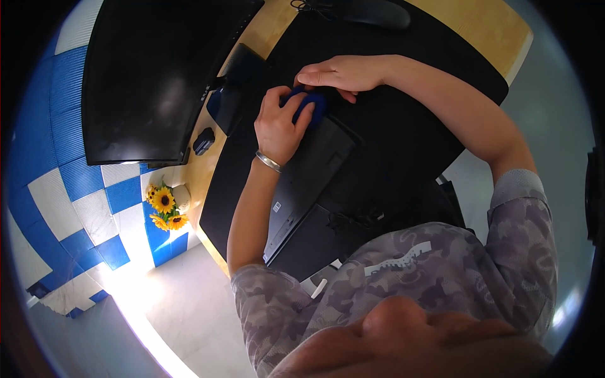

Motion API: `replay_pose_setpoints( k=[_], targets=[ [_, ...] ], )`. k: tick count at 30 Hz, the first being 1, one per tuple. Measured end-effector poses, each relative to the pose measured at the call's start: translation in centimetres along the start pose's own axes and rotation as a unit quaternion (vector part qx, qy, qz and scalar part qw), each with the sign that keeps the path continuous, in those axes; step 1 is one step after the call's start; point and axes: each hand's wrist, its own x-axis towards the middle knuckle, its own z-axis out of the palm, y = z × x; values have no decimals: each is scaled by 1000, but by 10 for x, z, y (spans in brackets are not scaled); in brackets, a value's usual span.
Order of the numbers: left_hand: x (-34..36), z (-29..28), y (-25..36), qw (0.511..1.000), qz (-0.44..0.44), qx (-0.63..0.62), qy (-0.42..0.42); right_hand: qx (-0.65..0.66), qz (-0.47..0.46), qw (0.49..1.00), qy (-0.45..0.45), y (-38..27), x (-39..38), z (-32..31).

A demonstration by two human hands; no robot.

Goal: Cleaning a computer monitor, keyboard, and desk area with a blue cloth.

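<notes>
Head view: a blue cloth [318,110] is gripped by the nearer left hand [280,126] at the far end of a flat black slab [312,167], laid slantwise toward the body on the counter [485,25]; the right hand's [346,72] hold, just beside, cannot be told.

A: Where does the strongest light fall?
B: At lower left, where the pale, smooth floor [183,296] carries a curved white band of glare, quite washed out.
A: And the dark parts?
B: The large, black, glossy monitor [161,79] shows weak, cloudy reflections. On the matte black desk mat [409,138], shadows can hardly be separated. The dark blue, rounded object [318,108] shows little detail.
A: Is it sharp?
B: The bare left hand [277,129] looks rather clear; straight edges bend toward the black rim.
</notes>
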Motion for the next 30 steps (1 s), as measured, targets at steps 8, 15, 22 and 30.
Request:
replay_pose_setpoints(
  k=[8, 15, 22, 30],
  targets=[
    [-15, 3, 9, 988, -126, -82, -26, -183, -127, 972, 77, 13, 4, 2],
    [-31, 8, 8, 985, -166, -38, 29, -292, -222, 930, 28, -3, -6, 35],
    [-67, -6, 10, 981, -187, 0, 45, -250, -173, 952, -25, -19, -10, 45],
    [-126, -43, 1, 970, -242, 5, 25, -300, -183, 936, -13, 8, 0, 29]
  ],
)
